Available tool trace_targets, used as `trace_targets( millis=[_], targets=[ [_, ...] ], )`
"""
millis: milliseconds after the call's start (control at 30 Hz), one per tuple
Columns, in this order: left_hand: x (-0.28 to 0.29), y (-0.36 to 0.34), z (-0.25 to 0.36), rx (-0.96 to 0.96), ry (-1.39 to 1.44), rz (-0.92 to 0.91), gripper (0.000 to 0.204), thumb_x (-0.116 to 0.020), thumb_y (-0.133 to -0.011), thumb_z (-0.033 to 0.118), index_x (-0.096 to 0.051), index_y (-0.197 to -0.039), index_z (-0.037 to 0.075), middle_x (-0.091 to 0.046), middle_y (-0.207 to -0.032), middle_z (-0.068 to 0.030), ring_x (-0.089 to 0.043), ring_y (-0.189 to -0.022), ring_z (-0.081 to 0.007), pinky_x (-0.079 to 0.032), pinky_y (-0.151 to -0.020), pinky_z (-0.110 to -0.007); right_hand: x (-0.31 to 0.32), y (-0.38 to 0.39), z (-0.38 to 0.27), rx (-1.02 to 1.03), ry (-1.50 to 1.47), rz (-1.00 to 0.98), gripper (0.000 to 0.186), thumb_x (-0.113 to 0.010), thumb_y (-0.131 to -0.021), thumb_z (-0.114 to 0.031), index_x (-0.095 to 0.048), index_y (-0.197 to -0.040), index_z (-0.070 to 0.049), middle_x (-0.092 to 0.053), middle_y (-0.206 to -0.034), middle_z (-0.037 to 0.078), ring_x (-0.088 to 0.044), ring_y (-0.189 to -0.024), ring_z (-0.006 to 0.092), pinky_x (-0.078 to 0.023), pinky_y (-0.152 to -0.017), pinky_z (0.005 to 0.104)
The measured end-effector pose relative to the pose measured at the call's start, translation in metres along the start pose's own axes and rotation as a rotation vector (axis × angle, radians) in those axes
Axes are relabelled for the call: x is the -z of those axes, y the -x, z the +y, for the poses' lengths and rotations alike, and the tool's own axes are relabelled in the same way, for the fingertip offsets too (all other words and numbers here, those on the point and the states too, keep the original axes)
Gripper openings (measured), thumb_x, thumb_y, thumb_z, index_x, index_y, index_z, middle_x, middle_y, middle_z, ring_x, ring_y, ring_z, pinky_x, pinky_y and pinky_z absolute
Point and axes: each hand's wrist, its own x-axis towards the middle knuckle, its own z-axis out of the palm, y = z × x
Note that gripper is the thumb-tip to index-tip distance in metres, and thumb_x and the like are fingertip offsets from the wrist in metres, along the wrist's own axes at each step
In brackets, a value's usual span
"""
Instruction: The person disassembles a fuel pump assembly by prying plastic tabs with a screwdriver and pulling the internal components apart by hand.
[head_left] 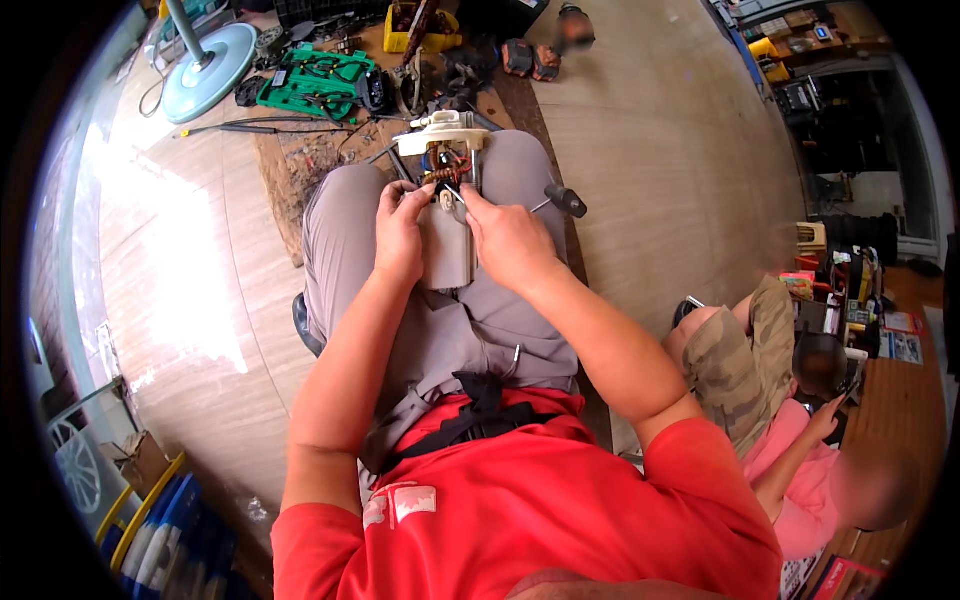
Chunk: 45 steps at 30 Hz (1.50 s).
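A fuel pump module (447,245) lies between my thighs, with a cream flange (440,135) at its far end, metal rods and coloured wires in the middle, and a grey canister body at the near end. My left hand (402,228) is closed on its left side, thumb and fingers at the wiring. My right hand (508,238) is closed at the other side, its fingertips by the same wires and a small metal piece. The exact pinch point is partly hidden. Beside my right hand, a screwdriver (567,200) with a black handle rests over my right thigh, its shaft partly hidden.
Beyond my knees, a worn wooden board (300,165) bears a green tool case (318,84), a yellow bin (422,28) and greasy parts. A fan base (208,72) stands far left. At right, a person in camouflage shorts (735,350) sits beside a wooden counter (900,400).
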Motion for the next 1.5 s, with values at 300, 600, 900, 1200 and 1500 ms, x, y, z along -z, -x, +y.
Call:
trace_targets(
  millis=[300, 600, 900, 1200, 1500],
  targets=[
    [0.018, 0.018, 0.015, -0.002, -0.078, -0.268, 0.058, -0.080, -0.079, 0.014, -0.046, -0.126, 0.004, -0.056, -0.113, -0.0112, -0.056, -0.106, -0.0191, -0.048, -0.094, -0.033, 0.024, 0.007, 0.019, 0.105, -0.304, 0.109, 0.027, -0.065, -0.092, -0.019, -0.066, -0.114, -0.006, -0.066, -0.085, 0.025, -0.064, -0.083, 0.0449, -0.051, -0.070, 0.0496],
    [0.021, 0.038, -0.001, -0.418, -0.595, -0.178, 0.069, -0.086, -0.066, 0.004, -0.047, -0.122, 0.003, -0.048, -0.133, -0.0148, -0.048, -0.124, -0.0268, -0.036, -0.110, -0.036, 0.029, 0.010, 0.018, 0.170, -0.311, 0.141, 0.025, -0.069, -0.088, -0.017, -0.071, -0.112, -0.008, -0.066, -0.088, 0.018, -0.064, -0.082, 0.0390, -0.052, -0.070, 0.0455],
    [0.018, 0.038, 0.003, -0.426, -0.594, -0.188, 0.066, -0.085, -0.066, 0.007, -0.049, -0.120, 0.002, -0.047, -0.133, -0.0172, -0.049, -0.124, -0.0293, -0.038, -0.109, -0.036, 0.018, -0.009, 0.021, 0.356, -0.292, 0.138, 0.025, -0.068, -0.089, -0.017, -0.070, -0.112, -0.007, -0.067, -0.093, 0.018, -0.065, -0.086, 0.0388, -0.053, -0.074, 0.0456],
    [0.027, 0.029, 0.007, -0.298, -0.405, -0.275, 0.058, -0.073, -0.076, 0.014, -0.047, -0.125, 0.001, -0.053, -0.119, -0.0128, -0.050, -0.111, -0.0228, -0.040, -0.101, -0.033, 0.037, 0.024, 0.002, -0.058, -0.545, 0.035, 0.029, -0.059, -0.101, -0.025, -0.064, -0.116, 0.000, -0.065, -0.082, 0.010, -0.064, -0.071, 0.0189, -0.050, -0.058, 0.0331],
    [0.021, 0.027, 0.006, -0.274, -0.414, -0.250, 0.067, -0.079, -0.074, 0.014, -0.045, -0.129, 0.001, -0.054, -0.119, -0.0124, -0.051, -0.112, -0.0210, -0.041, -0.101, -0.031, -0.017, 0.137, -0.015, -0.404, -1.489, -0.479, 0.038, -0.059, -0.099, -0.012, -0.048, -0.132, 0.003, -0.057, -0.089, 0.005, -0.056, -0.077, 0.0117, -0.050, -0.068, 0.0266]
  ],
)
